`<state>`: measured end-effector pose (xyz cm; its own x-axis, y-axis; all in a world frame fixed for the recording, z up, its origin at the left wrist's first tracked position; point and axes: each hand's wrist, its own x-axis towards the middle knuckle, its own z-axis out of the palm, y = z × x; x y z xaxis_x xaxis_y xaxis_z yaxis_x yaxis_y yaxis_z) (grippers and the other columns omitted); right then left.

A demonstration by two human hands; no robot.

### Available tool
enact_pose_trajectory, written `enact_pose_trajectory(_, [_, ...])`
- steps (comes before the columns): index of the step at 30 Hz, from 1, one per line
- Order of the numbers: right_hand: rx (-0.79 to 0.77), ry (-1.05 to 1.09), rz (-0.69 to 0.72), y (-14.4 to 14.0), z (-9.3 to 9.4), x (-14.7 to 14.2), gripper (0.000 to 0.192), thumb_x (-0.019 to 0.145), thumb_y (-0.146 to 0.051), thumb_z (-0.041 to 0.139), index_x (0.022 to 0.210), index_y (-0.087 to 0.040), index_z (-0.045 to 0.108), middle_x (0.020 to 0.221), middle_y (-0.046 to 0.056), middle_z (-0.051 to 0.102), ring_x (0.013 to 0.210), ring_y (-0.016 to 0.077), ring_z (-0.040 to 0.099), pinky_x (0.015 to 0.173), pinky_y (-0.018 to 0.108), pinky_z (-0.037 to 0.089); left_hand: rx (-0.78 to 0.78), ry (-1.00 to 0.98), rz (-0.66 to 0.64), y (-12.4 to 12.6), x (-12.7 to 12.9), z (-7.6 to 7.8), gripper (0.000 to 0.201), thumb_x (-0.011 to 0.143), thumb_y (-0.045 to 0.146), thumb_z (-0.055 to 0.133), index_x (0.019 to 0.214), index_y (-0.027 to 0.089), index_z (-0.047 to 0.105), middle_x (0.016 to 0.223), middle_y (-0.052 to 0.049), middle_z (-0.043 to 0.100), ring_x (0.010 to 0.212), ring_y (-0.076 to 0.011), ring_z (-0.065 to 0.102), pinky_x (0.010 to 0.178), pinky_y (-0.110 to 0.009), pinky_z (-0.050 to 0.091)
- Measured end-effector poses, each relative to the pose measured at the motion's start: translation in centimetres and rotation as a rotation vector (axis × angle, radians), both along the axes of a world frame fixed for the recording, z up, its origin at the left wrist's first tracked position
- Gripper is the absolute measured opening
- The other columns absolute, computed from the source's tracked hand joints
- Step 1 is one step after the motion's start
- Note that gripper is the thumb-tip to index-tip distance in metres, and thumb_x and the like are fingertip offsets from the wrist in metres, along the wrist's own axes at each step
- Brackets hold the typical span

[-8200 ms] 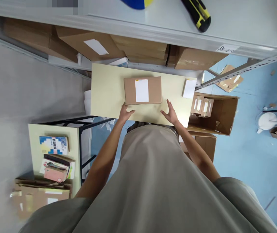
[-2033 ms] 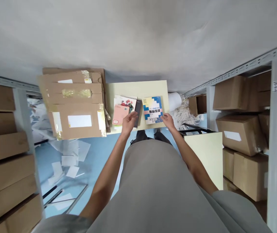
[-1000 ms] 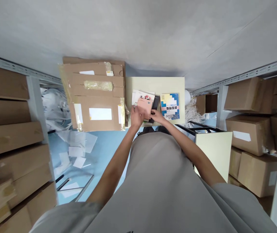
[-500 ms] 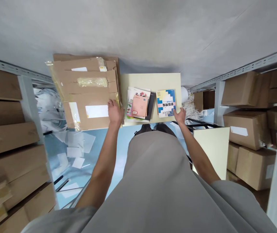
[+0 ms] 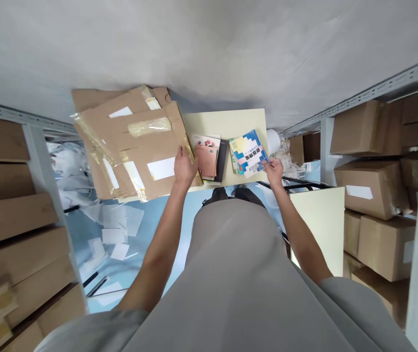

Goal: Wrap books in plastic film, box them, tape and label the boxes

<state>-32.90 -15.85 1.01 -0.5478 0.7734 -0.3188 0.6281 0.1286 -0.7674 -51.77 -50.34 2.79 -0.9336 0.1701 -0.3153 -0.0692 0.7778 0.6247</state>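
My left hand (image 5: 186, 168) is closed on the right edge of a flattened cardboard box (image 5: 145, 146), the top one of a stack on the table's left side. Clear tape and white labels show on the cardboard, which lies askew and overlaps the left part of a small book pile. That pile has a pink booklet (image 5: 206, 161) on top and a dark book (image 5: 222, 161) below. With the fingertips of my right hand (image 5: 274, 171) I pinch the lower right corner of a yellow, blue and white book (image 5: 249, 152). It sits turned, and another book's green edge shows under it.
The pale table (image 5: 227, 117) stands against a grey wall. Shelves of cardboard boxes rise on the left (image 5: 14, 210) and right (image 5: 388, 230). Loose paper sheets (image 5: 114, 234) litter the blue floor. A pale panel (image 5: 319, 230) stands by my right arm, and a white roll (image 5: 273, 141) is beyond the table.
The top flattened box has turned and shifted right with my left hand, now covering part of the book pile. The yellow and blue book has rotated in my right hand, exposing a book below.
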Motion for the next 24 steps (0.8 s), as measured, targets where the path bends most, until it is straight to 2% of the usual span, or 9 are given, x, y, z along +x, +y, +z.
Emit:
enact_pose_trajectory(3, [0.039, 0.256, 0.098, 1.8, 2.8, -0.7, 0.062, 0.095, -0.079, 0.075, 0.118, -0.023, 0.062, 0.102, 0.009, 0.08, 0.097, 0.0261, 0.082, 0.087, 0.04, 0.069, 0.17, 0.06, 0.006, 0.3, 1.0, -0.5, 0.083, 0.102, 0.055, 0.08, 0.169, 0.012, 0.054, 0.182, -0.03, 0.049, 0.176, -0.0489, 0.039, 0.147, -0.068, 0.03])
enact_pose_trajectory(5, [0.104, 0.331, 0.198, 2.9, 5.5, -1.6, 0.064, 0.099, -0.081, 0.074, 0.123, -0.022, 0.065, 0.106, 0.01, 0.08, 0.101, 0.0272, 0.083, 0.092, 0.041, 0.07, 0.278, 0.106, -0.046, 0.9, 1.2, 0.1, 0.085, 0.105, 0.068, 0.075, 0.171, 0.018, 0.053, 0.183, -0.026, 0.049, 0.177, -0.0457, 0.038, 0.148, -0.066, 0.028])
enact_pose_trajectory(8, [0.165, 0.358, 0.357, 3.8, 9.9, -3.2, 0.062, 0.103, -0.081, 0.073, 0.126, -0.023, 0.07, 0.104, 0.008, 0.08, 0.098, 0.0275, 0.083, 0.091, 0.042, 0.07, 0.377, 0.182, -0.178, 2.5, 0.8, 2.3, 0.087, 0.108, 0.078, 0.066, 0.175, 0.024, 0.05, 0.186, -0.021, 0.047, 0.178, -0.0424, 0.037, 0.148, -0.064, 0.029])
enact_pose_trajectory(11, [0.188, 0.343, 0.553, 3.2, 13.9, -4.9, 0.055, 0.105, -0.078, 0.074, 0.123, -0.025, 0.075, 0.102, 0.004, 0.081, 0.096, 0.0263, 0.082, 0.092, 0.04, 0.069, 0.419, 0.26, -0.307, 4.3, 0.5, 5.2, 0.087, 0.109, 0.079, 0.065, 0.178, 0.028, 0.048, 0.189, -0.017, 0.044, 0.18, -0.042, 0.032, 0.147, -0.066, 0.028])
enact_pose_trajectory(14, [0.199, 0.311, 0.711, 1.2, 16.4, -6.2, 0.048, 0.107, -0.073, 0.075, 0.119, -0.027, 0.078, 0.105, 0.002, 0.082, 0.098, 0.0246, 0.081, 0.095, 0.037, 0.067, 0.439, 0.269, -0.455, 5.9, 1.3, 7.5, 0.077, 0.11, 0.072, 0.069, 0.172, 0.027, 0.058, 0.182, -0.017, 0.055, 0.176, -0.0428, 0.041, 0.144, -0.066, 0.033])
enact_pose_trajectory(16, [0.2, 0.312, 0.761, -0.4, 17.0, -6.6, 0.045, 0.109, -0.069, 0.074, 0.12, -0.027, 0.08, 0.109, 0.002, 0.083, 0.102, 0.0244, 0.08, 0.099, 0.036, 0.066, 0.454, 0.199, -0.529, 6.7, 2.4, 8.2, 0.062, 0.114, 0.062, 0.067, 0.162, 0.024, 0.069, 0.165, -0.018, 0.071, 0.161, -0.0411, 0.061, 0.135, -0.059, 0.047])
enact_pose_trajectory(18, [0.179, 0.321, 0.781, -1.6, 16.8, -6.8, 0.044, 0.11, -0.067, 0.072, 0.125, -0.026, 0.081, 0.114, 0.004, 0.084, 0.107, 0.0253, 0.08, 0.103, 0.037, 0.066, 0.453, 0.115, -0.531, 7.0, 3.4, 8.3, 0.046, 0.117, 0.051, 0.063, 0.149, 0.021, 0.079, 0.143, -0.017, 0.083, 0.137, -0.0378, 0.078, 0.12, -0.05, 0.059])
enact_pose_trajectory(21, [0.134, 0.314, 0.769, -1.7, 15.3, -6.6, 0.054, 0.109, -0.07, 0.073, 0.142, -0.027, 0.077, 0.126, 0.007, 0.085, 0.12, 0.0288, 0.081, 0.114, 0.045, 0.064, 0.452, 0.053, -0.447, 6.8, 4.5, 7.5, 0.035, 0.115, 0.044, 0.065, 0.134, 0.022, 0.085, 0.125, -0.014, 0.088, 0.114, -0.0355, 0.084, 0.101, -0.042, 0.063])
enact_pose_trajectory(24, [0.134, 0.282, 0.681, -0.5, 13.1, -6.0, 0.084, 0.099, -0.08, 0.08, 0.165, -0.031, 0.062, 0.155, 0.014, 0.076, 0.149, 0.0358, 0.071, 0.131, 0.06, 0.055, 0.548, -0.008, -0.321, 6.2, 4.7, 6.3, 0.037, 0.111, 0.052, 0.071, 0.125, 0.022, 0.085, 0.117, -0.012, 0.089, 0.107, -0.0336, 0.083, 0.094, -0.039, 0.063])
